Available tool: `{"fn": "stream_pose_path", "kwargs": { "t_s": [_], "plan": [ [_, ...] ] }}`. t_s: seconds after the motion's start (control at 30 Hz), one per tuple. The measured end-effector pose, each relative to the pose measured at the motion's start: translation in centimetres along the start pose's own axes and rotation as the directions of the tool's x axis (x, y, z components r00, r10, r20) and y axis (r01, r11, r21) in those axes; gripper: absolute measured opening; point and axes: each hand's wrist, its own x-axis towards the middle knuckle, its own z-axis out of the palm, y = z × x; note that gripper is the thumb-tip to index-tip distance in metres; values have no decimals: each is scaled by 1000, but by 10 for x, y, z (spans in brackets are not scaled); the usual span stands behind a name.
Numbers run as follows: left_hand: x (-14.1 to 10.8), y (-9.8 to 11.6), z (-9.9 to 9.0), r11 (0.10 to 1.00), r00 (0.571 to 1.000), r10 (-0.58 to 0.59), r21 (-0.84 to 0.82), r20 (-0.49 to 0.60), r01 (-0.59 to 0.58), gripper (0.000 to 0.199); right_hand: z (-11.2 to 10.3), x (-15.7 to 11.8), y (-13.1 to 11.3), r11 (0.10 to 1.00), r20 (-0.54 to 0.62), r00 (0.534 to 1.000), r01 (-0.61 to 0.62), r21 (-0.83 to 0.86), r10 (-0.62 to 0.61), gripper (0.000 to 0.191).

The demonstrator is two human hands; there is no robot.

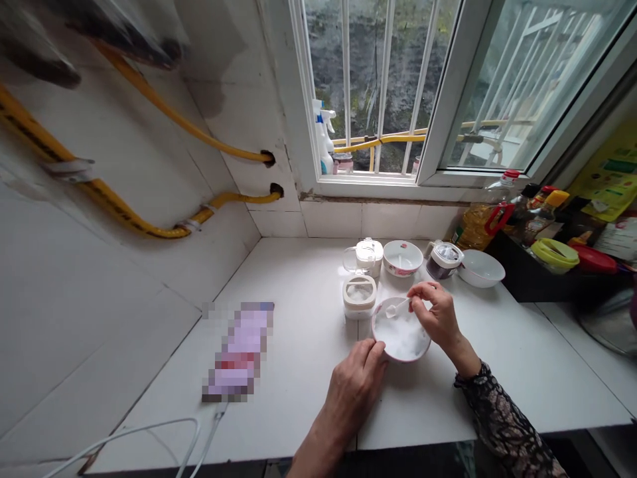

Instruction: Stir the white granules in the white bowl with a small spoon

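Note:
A bowl (402, 355) of white powdery or grainy stuff stands on the white tiled counter. My left hand (357, 375) is closed on its near left rim, fingers at the edge. Over the bowl's right side, my right hand (436, 313) pinches the handle of a small white spoon (397, 310), whose head is just above the white contents. Close behind on the left sits a square seasoning jar (359, 297) with white grains visible through its top. What exactly the white stuff is, I cannot tell.
Behind are a clear-lidded jar (369, 257), a flowered bowl (402, 257), a dark-filled jar (444, 259) and a white bowl (480, 268). Bottles, including an oil bottle (478, 219), crowd the right. A blurred phone (241, 352) with a white cable (196, 431) lies left.

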Motion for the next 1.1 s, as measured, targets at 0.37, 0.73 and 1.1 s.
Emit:
{"fn": "stream_pose_path", "kwargs": {
  "t_s": [0.37, 0.73, 1.1],
  "plan": [
    [-1, 0, 1, 1000, 1000, 5, -5, 3, -5, 19, 5, 1, -1, 973, 171, 965, -214, 82, 198, 16],
    [-1, -1, 1, 1000, 1000, 10, -8, -11, -10, 18, 7, 1, -5, 962, 214, 954, -240, 129, 209, 14],
    [-3, -2, 3, 1000, 1000, 6, -1, -9, -6, 20, 7, 0, -5, 923, 338, 917, -301, 238, 212, 15]
  ]
}}
